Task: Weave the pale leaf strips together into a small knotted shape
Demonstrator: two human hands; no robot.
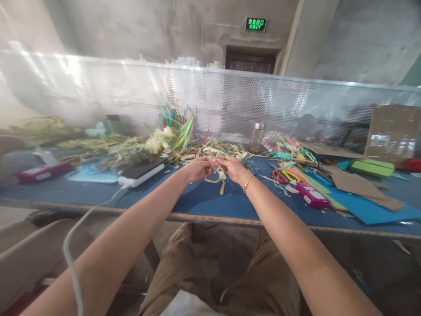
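Observation:
Just above the blue tabletop (210, 204), my left hand (200, 169) and my right hand (232, 168) meet at the fingertips. Both are closed in a pinch on a thin pale strip (215, 151), which loops up behind the fingers; whether it is paper or plant fibre I cannot make out. A gold bracelet circles my right wrist. Under and behind the hands lie pale curled scraps (222, 182) and a heap of dry greenish strips (210, 147).
Left of the hands, a white device (141, 175) trails a cable (70, 245) across my left arm. Colourful stems (184, 127) and a bottle (257, 137) stand behind. Scissors (289, 176), a purple box (312, 195) and blue card (365, 206) lie right. A perforated metal screen (204, 92) borders the back.

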